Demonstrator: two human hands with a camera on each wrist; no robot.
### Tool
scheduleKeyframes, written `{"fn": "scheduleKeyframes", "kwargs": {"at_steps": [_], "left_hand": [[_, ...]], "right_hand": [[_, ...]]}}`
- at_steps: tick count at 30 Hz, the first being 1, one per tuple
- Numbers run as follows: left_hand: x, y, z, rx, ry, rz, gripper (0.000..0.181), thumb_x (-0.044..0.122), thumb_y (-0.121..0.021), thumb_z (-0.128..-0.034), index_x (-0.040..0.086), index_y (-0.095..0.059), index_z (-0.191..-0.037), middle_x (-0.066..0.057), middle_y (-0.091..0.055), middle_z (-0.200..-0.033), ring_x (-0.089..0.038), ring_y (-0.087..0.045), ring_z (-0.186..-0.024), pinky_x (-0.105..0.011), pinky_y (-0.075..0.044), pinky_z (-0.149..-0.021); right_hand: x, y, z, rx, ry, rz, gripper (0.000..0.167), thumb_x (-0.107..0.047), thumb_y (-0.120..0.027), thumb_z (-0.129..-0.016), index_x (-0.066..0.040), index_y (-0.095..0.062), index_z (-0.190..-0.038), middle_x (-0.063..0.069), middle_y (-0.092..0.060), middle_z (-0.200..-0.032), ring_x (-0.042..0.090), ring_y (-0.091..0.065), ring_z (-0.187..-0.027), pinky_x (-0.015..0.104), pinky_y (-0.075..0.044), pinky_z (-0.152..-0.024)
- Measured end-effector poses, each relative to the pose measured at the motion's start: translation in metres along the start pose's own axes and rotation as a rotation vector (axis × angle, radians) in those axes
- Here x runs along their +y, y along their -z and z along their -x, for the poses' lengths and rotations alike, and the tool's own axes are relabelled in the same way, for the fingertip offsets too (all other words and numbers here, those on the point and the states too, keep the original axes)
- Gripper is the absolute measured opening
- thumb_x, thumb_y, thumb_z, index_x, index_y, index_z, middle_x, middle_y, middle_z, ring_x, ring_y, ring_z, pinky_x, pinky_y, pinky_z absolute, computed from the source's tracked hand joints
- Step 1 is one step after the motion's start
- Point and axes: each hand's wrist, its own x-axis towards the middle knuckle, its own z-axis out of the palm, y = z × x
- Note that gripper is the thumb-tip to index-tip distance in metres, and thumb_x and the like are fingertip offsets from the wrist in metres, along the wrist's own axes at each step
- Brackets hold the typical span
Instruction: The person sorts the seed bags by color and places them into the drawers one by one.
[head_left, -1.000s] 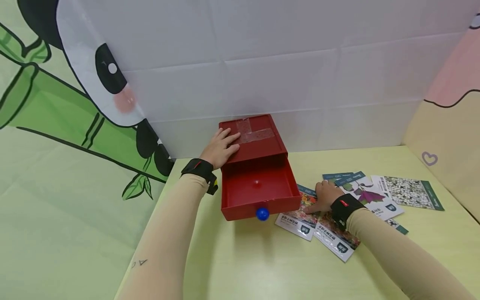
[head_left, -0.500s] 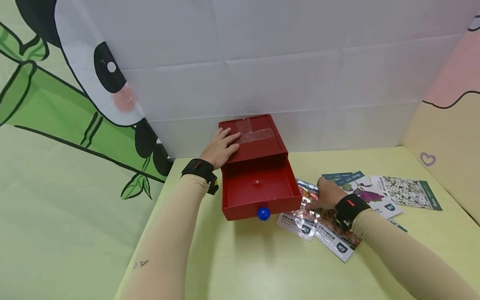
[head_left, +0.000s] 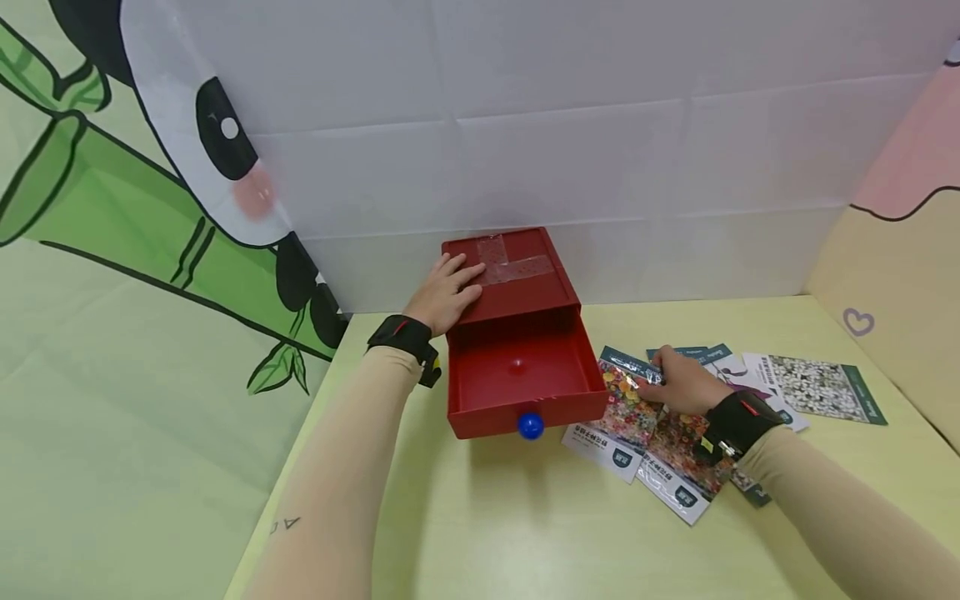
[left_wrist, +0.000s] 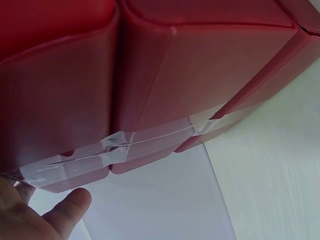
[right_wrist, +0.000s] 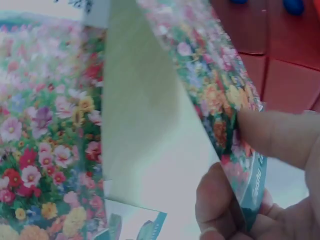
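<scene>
My right hand (head_left: 686, 383) pinches a flower-seed packet (head_left: 628, 392) near its top end, thumb on one face and fingers on the other. In the right wrist view that packet (right_wrist: 215, 95) tilts up off a second flower packet (right_wrist: 45, 140). My left hand (head_left: 444, 296) lies with its fingers spread on the top left of a red drawer box (head_left: 517, 302). The top drawer (head_left: 487, 387) is pulled out, with bare red floor showing and a blue knob (head_left: 530, 426) at its front. The left wrist view shows the hand's thumb and the taped side of the red stack (left_wrist: 165, 90).
Other packets lie beneath and beyond my right hand, among them a flower one (head_left: 693, 458), a purple-flower one (head_left: 783, 408) and a white-flower one (head_left: 817, 386). The box stands on a pale yellow table (head_left: 480, 533) against a cloth backdrop (head_left: 562, 167).
My right hand has picked up the edge of a flower packet and shifted slightly up and to the right, lifting it off those below. My left hand stays on the box.
</scene>
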Motion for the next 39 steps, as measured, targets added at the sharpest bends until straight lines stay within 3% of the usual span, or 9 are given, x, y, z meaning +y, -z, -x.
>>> {"fn": "scheduleKeyframes", "kwargs": {"at_steps": [7, 14, 20, 22, 27, 32, 39], "left_hand": [[0.001, 0.002, 0.002, 0.005, 0.001, 0.012, 0.049, 0.035, -0.038, -0.1021, 0.02, -0.04, -0.149, -0.01, -0.02, -0.158, -0.029, -0.003, -0.147, -0.047, -0.012, -0.117], [0.001, 0.001, 0.003, 0.014, 0.001, 0.012, 0.049, 0.034, -0.038, -0.1019, 0.02, -0.04, -0.148, -0.01, -0.021, -0.158, -0.029, -0.004, -0.147, -0.047, -0.012, -0.117], [0.001, 0.0, 0.001, 0.018, -0.005, 0.01, 0.049, 0.035, -0.038, -0.1021, 0.02, -0.04, -0.148, -0.01, -0.021, -0.158, -0.028, -0.003, -0.147, -0.046, -0.011, -0.117], [0.001, 0.0, 0.001, 0.018, -0.006, 0.011, 0.049, 0.035, -0.038, -0.1021, 0.02, -0.04, -0.148, -0.01, -0.021, -0.158, -0.029, -0.004, -0.147, -0.046, -0.011, -0.117], [0.0, 0.0, 0.002, 0.019, -0.002, 0.019, 0.048, 0.034, -0.038, -0.1021, 0.02, -0.04, -0.148, -0.01, -0.021, -0.158, -0.028, -0.003, -0.147, -0.047, -0.012, -0.117], [-0.001, 0.0, 0.003, 0.019, 0.003, 0.021, 0.048, 0.033, -0.038, -0.1021, 0.02, -0.04, -0.148, -0.01, -0.02, -0.158, -0.028, -0.003, -0.147, -0.047, -0.011, -0.117], [-0.002, 0.0, 0.0, 0.014, -0.007, 0.001, 0.048, 0.033, -0.038, -0.1022, 0.019, -0.04, -0.148, -0.01, -0.021, -0.158, -0.029, -0.004, -0.147, -0.046, -0.01, -0.118]], "right_hand": [[-0.002, 0.009, 0.009, -0.047, 0.064, -0.104, 0.033, -0.018, -0.059, -0.097, 0.002, -0.038, -0.113, 0.011, -0.055, -0.086, 0.024, -0.053, -0.066, 0.035, -0.044, -0.057], [-0.001, 0.018, 0.018, -0.097, 0.134, -0.184, 0.036, -0.019, -0.052, -0.1, 0.001, -0.04, -0.128, 0.01, -0.061, -0.09, 0.029, -0.053, -0.07, 0.037, -0.04, -0.057], [-0.003, 0.025, 0.027, -0.092, 0.175, -0.232, 0.038, -0.022, -0.049, -0.102, -0.002, -0.04, -0.133, 0.012, -0.06, -0.091, 0.022, -0.043, -0.057, 0.035, -0.038, -0.051], [-0.004, 0.027, 0.03, -0.078, 0.194, -0.235, 0.039, -0.023, -0.048, -0.102, -0.002, -0.039, -0.135, 0.012, -0.061, -0.096, 0.022, -0.045, -0.06, 0.035, -0.038, -0.052], [-0.009, 0.036, 0.038, -0.046, 0.227, -0.222, 0.042, -0.023, -0.048, -0.102, -0.004, -0.039, -0.138, 0.009, -0.061, -0.087, 0.019, -0.047, -0.06, 0.033, -0.04, -0.055], [-0.015, 0.046, 0.048, -0.048, 0.219, -0.235, 0.043, -0.026, -0.045, -0.103, -0.005, -0.037, -0.14, 0.01, -0.056, -0.078, 0.02, -0.044, -0.056, 0.033, -0.04, -0.051], [-0.022, 0.059, 0.063, -0.013, 0.164, -0.266, 0.045, -0.031, -0.043, -0.104, -0.009, -0.033, -0.142, 0.014, -0.055, -0.09, 0.022, -0.052, -0.072, 0.035, -0.049, -0.052]]}}
